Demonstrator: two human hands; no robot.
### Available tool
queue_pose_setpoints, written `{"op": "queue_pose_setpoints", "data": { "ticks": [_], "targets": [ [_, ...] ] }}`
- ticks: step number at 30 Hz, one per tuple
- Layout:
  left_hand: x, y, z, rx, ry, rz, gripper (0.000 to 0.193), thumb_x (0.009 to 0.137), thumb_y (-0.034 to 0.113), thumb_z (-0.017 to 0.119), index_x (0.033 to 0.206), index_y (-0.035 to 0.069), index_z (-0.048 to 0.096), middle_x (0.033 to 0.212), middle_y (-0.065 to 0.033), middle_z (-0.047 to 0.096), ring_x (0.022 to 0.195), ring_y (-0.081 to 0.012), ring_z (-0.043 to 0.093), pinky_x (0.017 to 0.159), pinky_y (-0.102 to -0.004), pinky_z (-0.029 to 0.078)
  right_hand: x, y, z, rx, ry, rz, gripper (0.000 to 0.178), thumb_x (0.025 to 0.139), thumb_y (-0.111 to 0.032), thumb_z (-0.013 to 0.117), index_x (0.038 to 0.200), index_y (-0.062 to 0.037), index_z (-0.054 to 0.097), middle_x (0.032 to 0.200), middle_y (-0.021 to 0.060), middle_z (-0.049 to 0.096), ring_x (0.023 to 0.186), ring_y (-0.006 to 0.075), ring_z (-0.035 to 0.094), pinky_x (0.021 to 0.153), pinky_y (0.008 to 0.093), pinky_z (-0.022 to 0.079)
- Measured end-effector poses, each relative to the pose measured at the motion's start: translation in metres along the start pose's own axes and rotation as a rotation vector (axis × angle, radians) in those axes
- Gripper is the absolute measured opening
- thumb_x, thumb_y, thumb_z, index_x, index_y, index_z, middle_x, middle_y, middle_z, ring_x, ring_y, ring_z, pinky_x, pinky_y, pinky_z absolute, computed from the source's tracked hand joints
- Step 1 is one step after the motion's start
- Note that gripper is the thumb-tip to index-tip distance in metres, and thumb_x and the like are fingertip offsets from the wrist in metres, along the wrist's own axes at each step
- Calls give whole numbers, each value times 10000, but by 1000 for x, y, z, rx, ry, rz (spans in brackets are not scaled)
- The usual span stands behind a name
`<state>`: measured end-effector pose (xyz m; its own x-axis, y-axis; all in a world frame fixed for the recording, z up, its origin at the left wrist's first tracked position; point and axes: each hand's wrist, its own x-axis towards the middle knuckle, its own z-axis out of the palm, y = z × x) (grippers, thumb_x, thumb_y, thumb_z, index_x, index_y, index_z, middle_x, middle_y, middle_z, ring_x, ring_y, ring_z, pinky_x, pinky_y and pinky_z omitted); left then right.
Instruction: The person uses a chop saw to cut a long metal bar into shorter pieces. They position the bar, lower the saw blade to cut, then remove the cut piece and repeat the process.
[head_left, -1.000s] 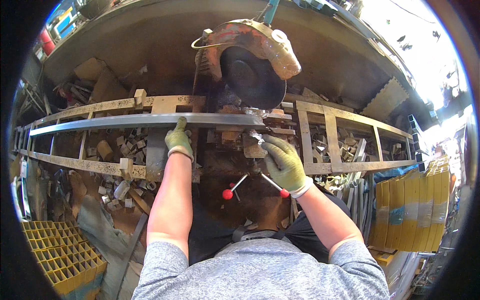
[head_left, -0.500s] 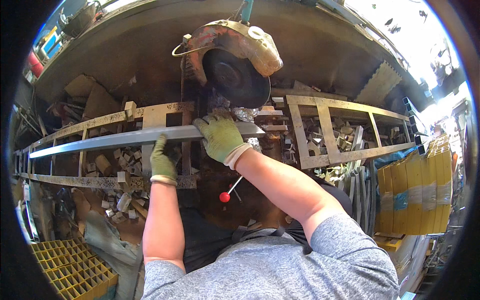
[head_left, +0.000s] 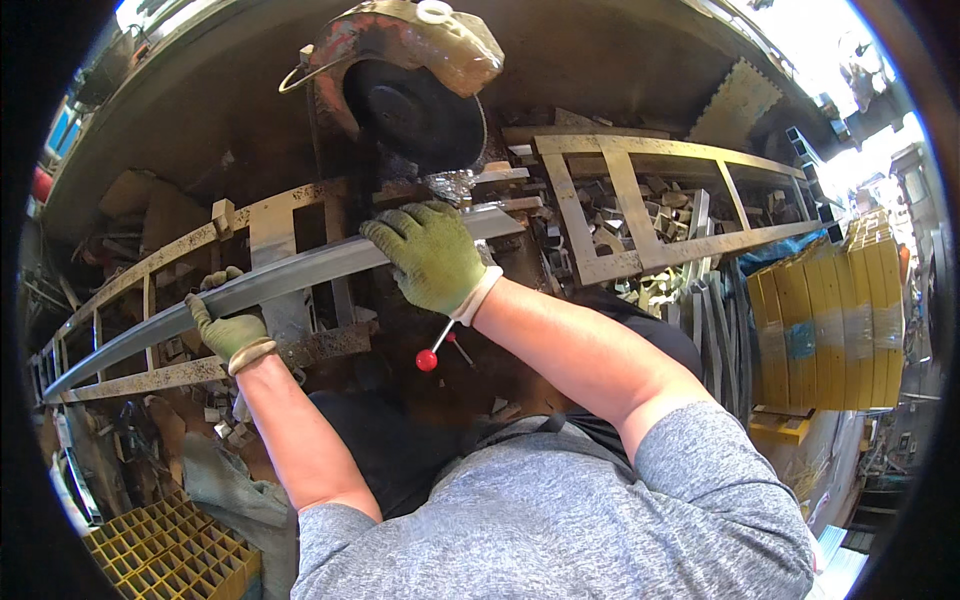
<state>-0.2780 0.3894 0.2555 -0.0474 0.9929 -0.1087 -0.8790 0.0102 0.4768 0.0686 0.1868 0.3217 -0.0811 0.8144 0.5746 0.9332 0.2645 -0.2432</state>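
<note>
A long grey metal bar (head_left: 310,267) runs from the far left to just below the saw. My gloved left hand (head_left: 226,322) is wrapped round it left of the middle, fingertips showing over the far edge. Nearer the bar's right end, my gloved right hand (head_left: 428,258) lies over the top with fingers curled round it. Beyond that end stands a cut-off saw with a dark round blade (head_left: 418,118) under a worn guard (head_left: 440,32). The bar's end sits apart from the blade in the picture. Two red-knobbed levers (head_left: 427,360) stick out near my right wrist.
Ladder-like metal frames lie on both sides, the left frame (head_left: 185,375) under the bar and the right frame (head_left: 620,200) over many metal offcuts (head_left: 682,258). Yellow stacked pieces (head_left: 830,320) stand at right. A yellow gridded stack (head_left: 165,550) is at lower left.
My left hand has slid left along the bar and now wraps round it. The bar slants more, its left end nearer me. The whole view has shifted, with the saw higher in it.
</note>
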Motion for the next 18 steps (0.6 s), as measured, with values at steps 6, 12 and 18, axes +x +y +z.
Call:
{"op": "queue_pose_setpoints", "data": {
  "ticks": [6, 12, 18],
  "targets": [
    [-82, 26, 43, -17, -211, 60, 473, 1142, 486, 829, 1293, 42, 765, 1207, -149, 834, 1239, -403, 772, 1244, -596, 607, -22, -1, -27, 40, -20, 9, 683, 891, -155, 854, 1562, -127, 734, 1525, 135, 771, 1416, 413, 719, 1209, 588, 545],
    [-157, 70, 68, 173, -491, 123, 561, 1105, 475, 885, 1443, 53, 735, 1381, -142, 809, 1410, -368, 714, 1356, -589, 503, -46, -16, -21, 149, 16, 70, 755, 885, -150, 910, 1608, -130, 695, 1575, 152, 739, 1449, 433, 694, 1262, 618, 511],
    [-222, 97, 90, 228, -582, 215, 625, 1113, 442, 887, 1561, 57, 683, 1491, -158, 765, 1465, -390, 681, 1391, -620, 449, -63, -31, -29, 193, 60, 67, 824, 842, -126, 925, 1629, -124, 678, 1557, 179, 733, 1491, 454, 650, 1322, 610, 466]
  ]
}}
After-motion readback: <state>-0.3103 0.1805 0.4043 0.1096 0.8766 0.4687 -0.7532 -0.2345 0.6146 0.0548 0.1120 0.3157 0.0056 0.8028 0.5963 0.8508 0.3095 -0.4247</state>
